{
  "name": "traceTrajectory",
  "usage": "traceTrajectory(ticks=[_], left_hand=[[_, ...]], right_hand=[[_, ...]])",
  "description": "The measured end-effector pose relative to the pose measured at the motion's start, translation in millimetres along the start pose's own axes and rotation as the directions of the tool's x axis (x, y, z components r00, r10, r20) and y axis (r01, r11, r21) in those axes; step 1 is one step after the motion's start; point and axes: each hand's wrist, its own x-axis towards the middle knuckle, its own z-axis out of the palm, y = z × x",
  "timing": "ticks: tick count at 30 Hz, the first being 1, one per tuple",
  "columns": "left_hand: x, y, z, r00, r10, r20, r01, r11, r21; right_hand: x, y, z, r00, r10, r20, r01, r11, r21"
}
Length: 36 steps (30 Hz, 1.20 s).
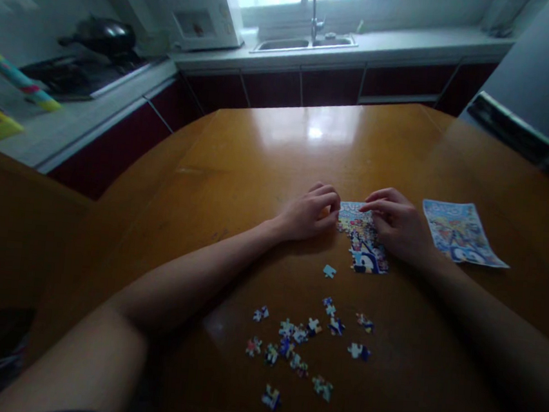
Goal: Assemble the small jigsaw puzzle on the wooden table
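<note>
Together at the partial puzzle [360,232], left hand [311,212] and right hand [397,227] curled, grip unclear.

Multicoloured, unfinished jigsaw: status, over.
Left hand at left edge; right hand partly covering right side. Jigsaw incomplete, lower left. Small multicoloured loose pieces nearer camera.

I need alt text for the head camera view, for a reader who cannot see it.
A person's left hand and right hand are at opposite sides of a partly assembled jigsaw puzzle on a brown table. Loose pieces lie nearer the viewer, and a printed sheet lies to the right.
</note>
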Motion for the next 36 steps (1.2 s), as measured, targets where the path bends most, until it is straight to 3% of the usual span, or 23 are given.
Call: traceTrajectory(ticks=[9, 11, 14, 16, 19, 22, 26, 36], left_hand=[[0.9, -1.2, -0.3, 0.998, -0.025, -0.053, 0.024, 1.0, -0.018], [0.9, -2.2, 0.5, 0.997, -0.044, -0.066, 0.042, 0.999, -0.027], [1.0, -4.4, 2.6, 0.993, -0.062, -0.105, 0.057, 0.998, -0.041], [0.9, -5.7, 4.0, 0.989, -0.065, -0.133, 0.059, 0.997, -0.044], [0.4, -6.8, 5.3, 0.988, -0.062, -0.14, 0.057, 0.998, -0.038], [-0.4, -7.2, 5.5, 0.989, -0.048, -0.137, 0.045, 0.999, -0.029], [-0.8, -7.3, 5.9, 0.99, -0.029, -0.136, 0.027, 0.999, -0.022], [0.6, -6.2, 3.6, 0.991, -0.038, -0.125, 0.039, 0.999, 0.004]], right_hand=[[0.5, 7.4, -0.6, 1.0, -0.009, -0.025, 0.009, 1.0, -0.01], [2.0, -1.0, -2.8, 0.998, -0.038, -0.045, 0.037, 0.999, -0.031], [-2.5, -43.2, -0.1, 0.993, -0.115, -0.028, 0.114, 0.993, -0.038], [-15.0, -86.9, 10.3, 0.972, -0.215, 0.1, 0.213, 0.977, 0.032], [-45.5, -148.4, 38.5, 0.867, -0.308, 0.392, 0.307, 0.949, 0.067], [-72.9, -178.3, 67.1, 0.758, -0.327, 0.564, 0.372, 0.927, 0.036], [-85.3, -180.4, 83.9, 0.732, -0.255, 0.632, 0.379, 0.923, -0.067], [-85.6, -182.4, 91.0, 0.721, -0.229, 0.653, 0.394, 0.912, -0.115]])
